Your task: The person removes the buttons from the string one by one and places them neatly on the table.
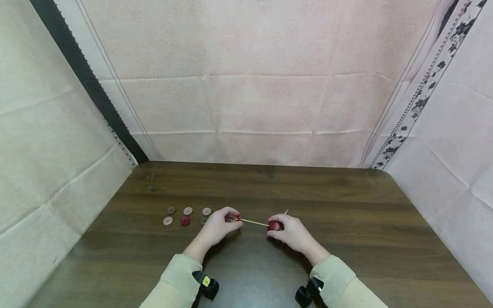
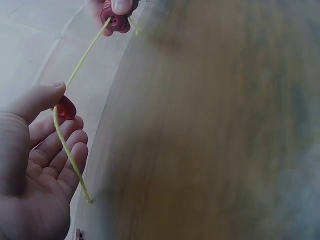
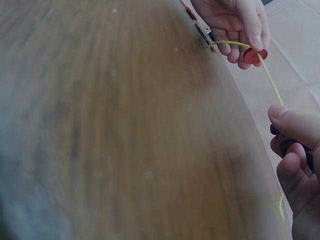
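Tabletop [image 1: 385, 239] with two hands [image 1: 218, 224] [image 1: 291, 234], one string [image 1: 254, 222]

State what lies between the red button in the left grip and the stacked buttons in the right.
Only straight yellow string, with nothing threaded on it between the red button and the stacked buttons; the left wrist view shows this.

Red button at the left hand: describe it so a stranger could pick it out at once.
Over the brown table, a yellow string runs between the left hand and the right hand. Follow it to the left hand, which pinches the red button. It sits singly on the string, unlike the stacked buttons in the right hand.
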A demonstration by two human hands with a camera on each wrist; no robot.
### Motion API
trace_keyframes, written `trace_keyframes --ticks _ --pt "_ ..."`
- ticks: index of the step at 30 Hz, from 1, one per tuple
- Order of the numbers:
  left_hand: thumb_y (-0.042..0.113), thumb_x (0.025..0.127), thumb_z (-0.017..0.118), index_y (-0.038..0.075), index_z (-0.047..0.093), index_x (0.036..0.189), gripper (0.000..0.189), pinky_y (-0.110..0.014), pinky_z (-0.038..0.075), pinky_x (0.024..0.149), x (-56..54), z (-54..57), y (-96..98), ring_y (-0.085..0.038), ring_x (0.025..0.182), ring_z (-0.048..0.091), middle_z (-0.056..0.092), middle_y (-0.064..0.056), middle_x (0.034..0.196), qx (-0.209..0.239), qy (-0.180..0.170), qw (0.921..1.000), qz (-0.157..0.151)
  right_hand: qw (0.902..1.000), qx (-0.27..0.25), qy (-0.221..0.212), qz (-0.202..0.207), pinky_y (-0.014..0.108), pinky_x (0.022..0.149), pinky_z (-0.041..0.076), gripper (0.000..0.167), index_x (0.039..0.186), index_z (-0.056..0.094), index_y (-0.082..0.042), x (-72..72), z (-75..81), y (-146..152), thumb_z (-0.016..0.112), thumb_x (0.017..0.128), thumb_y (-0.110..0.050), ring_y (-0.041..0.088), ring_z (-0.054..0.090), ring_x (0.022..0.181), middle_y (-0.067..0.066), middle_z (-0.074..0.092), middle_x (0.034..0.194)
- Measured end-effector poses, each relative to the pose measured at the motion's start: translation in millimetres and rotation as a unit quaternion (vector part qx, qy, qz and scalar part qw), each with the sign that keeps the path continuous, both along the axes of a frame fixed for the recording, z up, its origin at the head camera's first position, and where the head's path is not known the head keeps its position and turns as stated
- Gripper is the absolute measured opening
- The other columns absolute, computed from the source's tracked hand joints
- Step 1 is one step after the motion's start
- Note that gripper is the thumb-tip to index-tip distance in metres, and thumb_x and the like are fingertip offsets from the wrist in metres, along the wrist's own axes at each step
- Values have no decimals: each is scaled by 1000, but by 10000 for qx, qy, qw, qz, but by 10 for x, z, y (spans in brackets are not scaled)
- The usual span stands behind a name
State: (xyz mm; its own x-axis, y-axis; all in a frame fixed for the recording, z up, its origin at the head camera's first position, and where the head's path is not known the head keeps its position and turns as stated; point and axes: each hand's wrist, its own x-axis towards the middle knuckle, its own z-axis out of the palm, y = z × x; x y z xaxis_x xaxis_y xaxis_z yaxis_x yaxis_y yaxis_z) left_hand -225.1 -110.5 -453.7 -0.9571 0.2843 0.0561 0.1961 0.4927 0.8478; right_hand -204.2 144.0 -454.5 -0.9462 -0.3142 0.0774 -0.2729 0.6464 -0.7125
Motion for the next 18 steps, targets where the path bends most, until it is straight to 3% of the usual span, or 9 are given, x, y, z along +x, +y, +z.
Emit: trace_keyframes --ticks 7,18 --pt "25 83 72 12 63 103 26 -35 47 79 -11 -11 -52 -14 87 57 62 2 94 -5 -16 10000 78 10000 27 55 -11 28 57 45 34 110 65 -9 8 3 1 74 80 -24 13 52 64 -3 58 82" --pt "23 82 74 13 65 100 23 -34 47 78 -26 -19 -199 -14 86 55 62 3 91 -101 65 9989 451 10000 19 -12 -41 28 56 45 34 110 65 -9 12 7 2 74 81 -23 13 52 63 -3 57 82"
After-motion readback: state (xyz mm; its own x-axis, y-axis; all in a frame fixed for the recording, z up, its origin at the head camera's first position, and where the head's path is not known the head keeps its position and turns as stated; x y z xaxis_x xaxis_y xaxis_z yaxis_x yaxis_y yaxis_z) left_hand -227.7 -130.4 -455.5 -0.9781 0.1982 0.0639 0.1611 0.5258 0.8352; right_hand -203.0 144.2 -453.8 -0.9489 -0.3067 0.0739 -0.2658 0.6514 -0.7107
